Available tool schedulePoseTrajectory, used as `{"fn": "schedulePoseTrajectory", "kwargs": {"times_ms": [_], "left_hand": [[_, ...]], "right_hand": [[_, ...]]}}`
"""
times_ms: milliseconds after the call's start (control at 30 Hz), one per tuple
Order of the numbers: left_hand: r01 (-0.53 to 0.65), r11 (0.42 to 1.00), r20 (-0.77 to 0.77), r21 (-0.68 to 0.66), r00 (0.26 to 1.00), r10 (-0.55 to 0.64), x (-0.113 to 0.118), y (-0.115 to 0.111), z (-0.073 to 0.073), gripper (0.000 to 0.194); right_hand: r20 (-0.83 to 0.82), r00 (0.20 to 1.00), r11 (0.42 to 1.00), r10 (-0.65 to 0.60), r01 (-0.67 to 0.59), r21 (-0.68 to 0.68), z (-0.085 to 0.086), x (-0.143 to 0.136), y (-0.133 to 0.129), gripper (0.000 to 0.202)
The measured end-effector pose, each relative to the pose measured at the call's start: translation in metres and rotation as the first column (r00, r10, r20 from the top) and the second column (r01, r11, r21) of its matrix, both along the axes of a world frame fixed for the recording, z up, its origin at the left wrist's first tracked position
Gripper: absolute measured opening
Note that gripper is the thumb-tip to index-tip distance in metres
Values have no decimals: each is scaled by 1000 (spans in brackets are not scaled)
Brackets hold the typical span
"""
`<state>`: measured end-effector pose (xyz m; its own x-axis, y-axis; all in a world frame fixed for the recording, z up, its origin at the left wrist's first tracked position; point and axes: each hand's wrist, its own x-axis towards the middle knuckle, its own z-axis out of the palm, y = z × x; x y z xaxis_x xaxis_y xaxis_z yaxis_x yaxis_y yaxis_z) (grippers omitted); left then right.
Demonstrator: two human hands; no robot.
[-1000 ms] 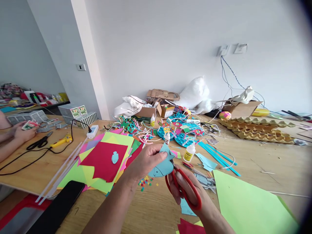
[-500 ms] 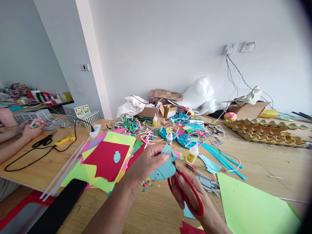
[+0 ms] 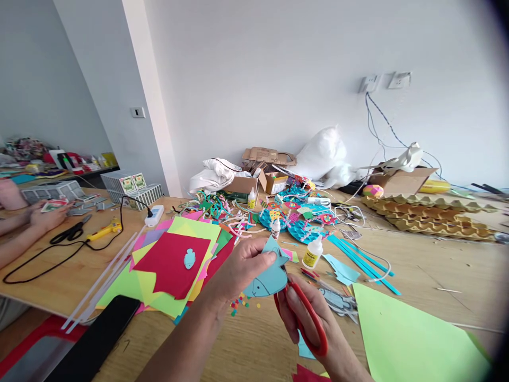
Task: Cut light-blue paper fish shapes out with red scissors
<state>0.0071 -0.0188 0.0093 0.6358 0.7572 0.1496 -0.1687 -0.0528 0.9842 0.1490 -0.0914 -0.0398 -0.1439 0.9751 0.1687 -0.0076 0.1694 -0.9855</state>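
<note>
My left hand [image 3: 248,265] pinches a light blue paper fish [image 3: 268,281] between thumb and fingers. An eye and a curved gill line are drawn on it, with more drawn lines near the tail. Red-handled scissors [image 3: 312,321] sit in my right hand [image 3: 306,313], fingers through the loops. Their blades meet the fish's right edge near the tail and are mostly hidden. Below the scissors lies a light blue paper scrap [image 3: 305,346]. On red paper [image 3: 175,265] to the left rests a smaller blue fish cutout [image 3: 190,259].
A glue bottle [image 3: 313,252] stands behind my right hand. Green paper [image 3: 409,334] lies right, blue strips [image 3: 363,260] beyond it. A black phone-like slab [image 3: 95,339] is at front left. Egg trays [image 3: 433,217] are stacked far right. Another person's hands [image 3: 47,215] hold a small packet at far left.
The scissors and my right hand have shifted slightly left and down along the fish's edge. The fish stays in my left hand, and the view has moved a little.
</note>
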Motion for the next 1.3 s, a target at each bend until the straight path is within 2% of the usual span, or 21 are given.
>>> {"fn": "schedulePoseTrajectory", "kwargs": {"times_ms": [467,700,1033,1300], "left_hand": [[-2,1000,1,17,1000,2,-1,0,2,24],[-4,998,-22,63,1000,5,-3,0,2,26],[-18,998,-72,66,997,23,-4,-1,3,24],[-19,997,-68,78,997,24,-3,-1,4,25]], "right_hand": [[40,998,999,-43,44,-19,3,-4,0,47],[28,999,998,-33,35,-51,5,-3,0,47],[95,995,999,38,-39,4,10,2,-3,45],[76,997,1000,16,-15,-12,8,0,-2,45]]}}
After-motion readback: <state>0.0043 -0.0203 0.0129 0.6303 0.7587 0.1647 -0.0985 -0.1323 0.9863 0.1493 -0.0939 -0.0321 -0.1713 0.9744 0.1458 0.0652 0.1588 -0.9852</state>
